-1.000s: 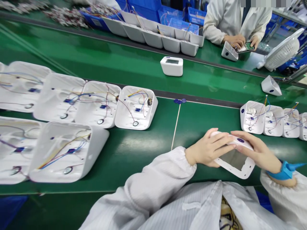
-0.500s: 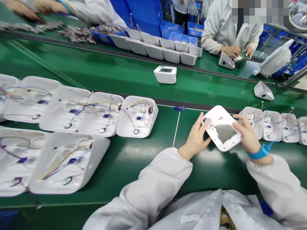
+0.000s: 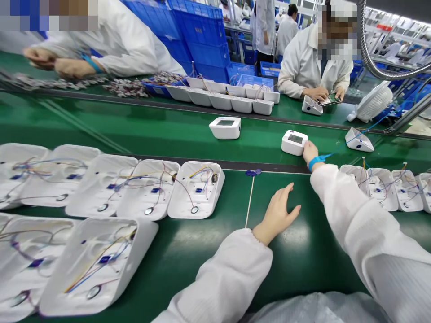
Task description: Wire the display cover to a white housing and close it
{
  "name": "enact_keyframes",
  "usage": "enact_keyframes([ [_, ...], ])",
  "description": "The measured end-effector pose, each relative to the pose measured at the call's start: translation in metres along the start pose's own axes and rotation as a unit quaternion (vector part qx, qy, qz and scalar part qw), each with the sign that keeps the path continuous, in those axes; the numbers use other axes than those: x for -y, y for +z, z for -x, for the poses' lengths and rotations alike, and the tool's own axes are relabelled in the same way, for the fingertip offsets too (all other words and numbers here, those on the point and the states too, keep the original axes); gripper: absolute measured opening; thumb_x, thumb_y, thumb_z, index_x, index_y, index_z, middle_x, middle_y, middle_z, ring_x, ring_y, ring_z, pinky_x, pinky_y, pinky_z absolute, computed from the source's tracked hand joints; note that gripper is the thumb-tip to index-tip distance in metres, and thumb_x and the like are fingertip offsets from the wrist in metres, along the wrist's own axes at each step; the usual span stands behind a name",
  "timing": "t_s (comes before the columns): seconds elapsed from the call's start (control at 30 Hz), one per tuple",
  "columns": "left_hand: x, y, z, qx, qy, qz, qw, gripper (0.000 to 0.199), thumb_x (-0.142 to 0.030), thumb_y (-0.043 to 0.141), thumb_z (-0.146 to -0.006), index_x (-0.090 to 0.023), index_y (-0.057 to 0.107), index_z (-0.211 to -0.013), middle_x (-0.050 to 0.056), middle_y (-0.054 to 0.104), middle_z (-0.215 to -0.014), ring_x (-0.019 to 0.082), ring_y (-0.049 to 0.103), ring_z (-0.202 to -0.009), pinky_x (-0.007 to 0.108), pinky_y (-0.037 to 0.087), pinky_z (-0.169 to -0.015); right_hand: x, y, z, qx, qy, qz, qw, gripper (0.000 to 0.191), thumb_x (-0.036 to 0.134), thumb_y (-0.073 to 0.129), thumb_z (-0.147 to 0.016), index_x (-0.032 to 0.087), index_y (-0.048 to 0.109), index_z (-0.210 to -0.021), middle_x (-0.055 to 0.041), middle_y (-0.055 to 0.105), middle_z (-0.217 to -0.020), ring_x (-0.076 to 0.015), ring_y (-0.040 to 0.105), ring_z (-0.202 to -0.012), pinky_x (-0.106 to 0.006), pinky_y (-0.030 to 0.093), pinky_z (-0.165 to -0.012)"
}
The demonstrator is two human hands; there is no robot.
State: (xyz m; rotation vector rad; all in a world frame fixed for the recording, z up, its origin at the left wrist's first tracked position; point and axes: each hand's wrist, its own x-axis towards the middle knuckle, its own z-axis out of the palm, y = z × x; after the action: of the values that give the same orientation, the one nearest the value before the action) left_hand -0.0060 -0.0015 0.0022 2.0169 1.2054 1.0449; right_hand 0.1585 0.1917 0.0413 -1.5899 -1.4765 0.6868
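Note:
My right hand (image 3: pixel 312 155) reaches out over the green conveyor and grips the right side of a white plastic housing (image 3: pixel 291 147) with a grey window on top. That housing is upright on the belt or just above it; I cannot tell which. My left hand (image 3: pixel 276 214) holds nothing, thumb and fingers apart, above the near green tabletop. Beyond its fingers, small dark blue pieces (image 3: pixel 253 172) lie by the table's far edge. Another white housing (image 3: pixel 225 128) stands on the conveyor, left of the one in my right hand.
Open white shells (image 3: pixel 197 190) with wires fill the left of the table. Smaller wired shells (image 3: pixel 380 188) stand at the right. A white wedge-shaped housing (image 3: pixel 359 140) is on the belt. Across it, co-workers sit near rows of white shells (image 3: pixel 224 101) and a white fan (image 3: pixel 372 102).
My right hand has carried the white housing forward from the near table to the conveyor. The left hand has let go of it and stayed behind. The view has tilted up.

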Motion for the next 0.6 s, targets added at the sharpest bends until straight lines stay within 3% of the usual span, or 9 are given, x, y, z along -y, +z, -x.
enact_keyframes([
  [0.13, 0.002, 0.002, 0.0, -0.001, 0.023, -0.016, 1.0, 0.055, -0.029, 0.057, -0.088, -0.018, 0.039, -0.139, 0.014, 0.056, -0.134, 0.027, 0.053, -0.126, 0.051, 0.045, -0.107, -0.017, 0.015, 0.057, -0.019, -0.05, 0.022, 0.998, 0.046, 0.045, 0.037, -0.094, 0.012, 0.053, -0.121, -0.021, 0.053, -0.137, -0.0285, 0.047, -0.129, -0.049, 0.036, -0.109],
  [0.23, 0.006, 0.003, 0.0, -0.015, 0.021, -0.007, 1.0, 0.06, -0.03, 0.056, -0.088, -0.017, 0.034, -0.142, 0.015, 0.055, -0.135, 0.026, 0.053, -0.126, 0.049, 0.045, -0.106, -0.025, 0.01, 0.109, 0.049, -0.103, 0.015, 0.993, 0.033, 0.044, 0.047, -0.092, 0.017, 0.063, -0.099, -0.0154, 0.068, -0.11, -0.0252, 0.062, -0.104, -0.04, 0.049, -0.094],
  [0.33, 0.009, 0.004, -0.002, -0.029, -0.002, 0.01, 1.0, 0.064, -0.028, 0.055, -0.088, -0.014, 0.03, -0.145, 0.014, 0.06, -0.127, 0.024, 0.057, -0.119, 0.045, 0.047, -0.102, -0.029, -0.004, 0.148, 0.126, -0.143, 0.0, 0.982, 0.024, 0.039, 0.05, -0.092, 0.021, 0.066, -0.087, -0.0071, 0.07, -0.088, -0.0203, 0.065, -0.082, -0.033, 0.053, -0.077],
  [0.47, 0.004, 0.008, -0.012, 0.023, -0.043, -0.03, 0.998, 0.034, -0.016, 0.048, -0.088, -0.021, 0.06, -0.119, 0.007, 0.069, -0.111, 0.022, 0.063, -0.102, 0.041, 0.048, -0.092, -0.034, -0.018, 0.168, 0.144, -0.163, -0.019, 0.976, 0.018, 0.032, 0.057, -0.09, 0.021, 0.066, -0.08, -0.0043, 0.069, -0.08, -0.0181, 0.062, -0.074, -0.031, 0.051, -0.069],
  [0.53, -0.002, 0.012, -0.017, 0.037, -0.073, -0.073, 0.994, 0.03, -0.012, 0.048, -0.086, -0.022, 0.066, -0.107, 0.005, 0.071, -0.102, 0.023, 0.062, -0.097, 0.04, 0.047, -0.086, -0.036, -0.019, 0.169, 0.139, -0.163, -0.03, 0.976, 0.015, 0.029, 0.06, -0.088, 0.021, 0.064, -0.075, -0.0028, 0.066, -0.075, -0.0168, 0.06, -0.069, -0.03, 0.049, -0.066],
  [0.6, -0.006, 0.017, -0.02, 0.034, -0.089, -0.105, 0.99, 0.032, -0.011, 0.049, -0.084, -0.022, 0.066, -0.108, 0.006, 0.071, -0.097, 0.026, 0.06, -0.096, 0.041, 0.045, -0.083, -0.036, -0.018, 0.167, 0.134, -0.161, -0.04, 0.977, 0.013, 0.025, 0.06, -0.085, 0.02, 0.061, -0.073, -0.0013, 0.064, -0.072, -0.0156, 0.058, -0.066, -0.028, 0.048, -0.064],
])
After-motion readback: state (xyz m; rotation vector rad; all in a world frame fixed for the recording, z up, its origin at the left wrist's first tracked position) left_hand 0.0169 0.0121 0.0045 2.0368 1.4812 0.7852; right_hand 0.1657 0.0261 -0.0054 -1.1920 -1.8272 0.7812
